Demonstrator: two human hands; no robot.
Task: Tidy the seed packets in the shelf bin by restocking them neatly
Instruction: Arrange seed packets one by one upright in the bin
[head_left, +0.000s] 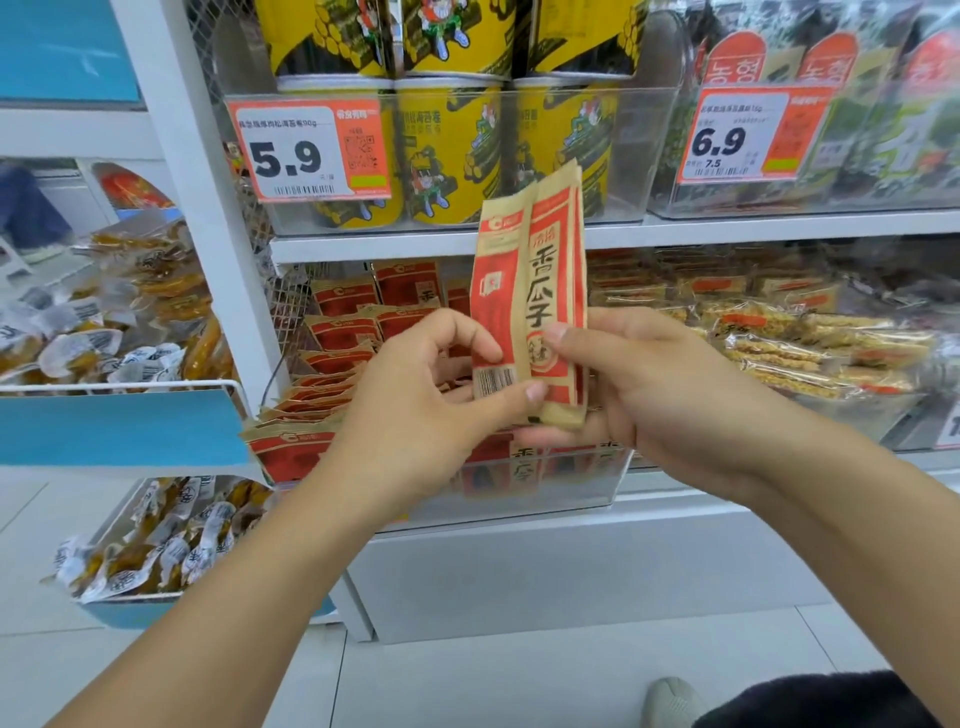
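Standing upright, a small stack of seed packets (530, 301) is held between both hands in front of the shelf bin (519, 483), long axis vertical. The lower left edge is pinched by the left hand (415, 405); the lower right side is gripped by the right hand (639, 384) (thumb across the front). The bin lies just below and beyond, slightly nearer the left hand.

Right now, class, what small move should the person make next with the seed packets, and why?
Probably square the held packets together, then lower them into the bin. Both the left hand and right hand grip them upright above the leaning, untidy packets.
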